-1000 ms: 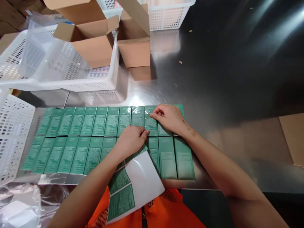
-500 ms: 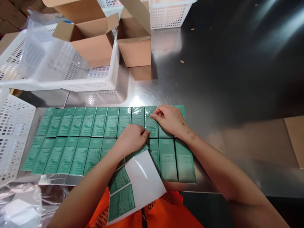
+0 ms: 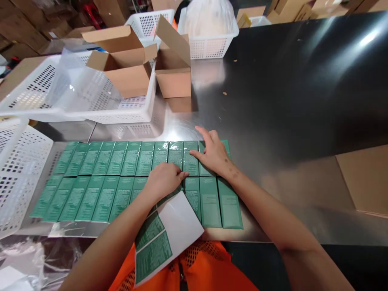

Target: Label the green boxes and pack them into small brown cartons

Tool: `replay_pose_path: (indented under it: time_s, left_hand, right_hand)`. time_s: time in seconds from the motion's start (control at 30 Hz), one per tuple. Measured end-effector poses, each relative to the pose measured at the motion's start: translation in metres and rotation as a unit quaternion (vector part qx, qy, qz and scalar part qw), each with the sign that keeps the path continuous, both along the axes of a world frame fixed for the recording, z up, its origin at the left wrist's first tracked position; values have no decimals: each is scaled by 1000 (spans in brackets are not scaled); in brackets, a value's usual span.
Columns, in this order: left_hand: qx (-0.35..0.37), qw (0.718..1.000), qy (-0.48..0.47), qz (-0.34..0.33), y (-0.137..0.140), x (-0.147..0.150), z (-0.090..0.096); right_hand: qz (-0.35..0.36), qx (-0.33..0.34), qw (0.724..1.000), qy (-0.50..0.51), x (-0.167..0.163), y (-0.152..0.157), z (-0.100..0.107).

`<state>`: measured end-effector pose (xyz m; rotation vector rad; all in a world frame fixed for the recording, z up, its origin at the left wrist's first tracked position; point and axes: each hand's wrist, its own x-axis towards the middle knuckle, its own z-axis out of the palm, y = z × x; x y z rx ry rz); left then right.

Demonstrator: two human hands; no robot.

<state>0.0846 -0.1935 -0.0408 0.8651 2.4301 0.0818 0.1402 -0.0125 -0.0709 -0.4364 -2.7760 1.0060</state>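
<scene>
Two rows of green boxes (image 3: pixel 210 204) lie side by side on the metal table, many with a printed green label on top. My left hand (image 3: pixel 165 180) is closed over the top end of a label sheet (image 3: pixel 182 226), which has white bare backing and several green labels along its left side. The sheet slants over the front row and past the table edge. Over the back row is my right hand (image 3: pixel 214 153), thumb and forefinger spread apart. Its thumb tip rests at the label on one box (image 3: pixel 190 159). My left fingertips are partly hidden.
White plastic baskets (image 3: pixel 121 117) stand at the back left, and another basket (image 3: pixel 18 169) at the left edge. An opened carton (image 3: pixel 175 85) stands behind the boxes. Flat cardboard (image 3: pixel 366 182) lies at the right. Crumpled clear plastic (image 3: pixel 27 258) is at the lower left.
My right hand's pinched fingers have spread apart, the forefinger lifting away from the thumb. My left hand keeps its hold on the sheet. The view has tilted up, showing more of the background.
</scene>
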Motion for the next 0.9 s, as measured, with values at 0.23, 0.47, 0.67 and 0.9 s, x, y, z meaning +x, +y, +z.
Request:
replay_pose_path:
  time_s: [0.23,0.47,0.67,0.9]
  left_hand:
    - [130,975,126,129,-18,-4,16]
    - [340,904,158,207,-15,10,29]
    - [502,820,-175,213,-26,24,28]
    - [499,819,-190,208,-38,25,23]
  right_hand:
    - [191,-66,979,-32,32,-3,18]
    - [93,-202,975,26,76,-59,53]
    - [-13,-168,984,51,85,-73,48]
    - [-3,-35,970,242,88,-83,37]
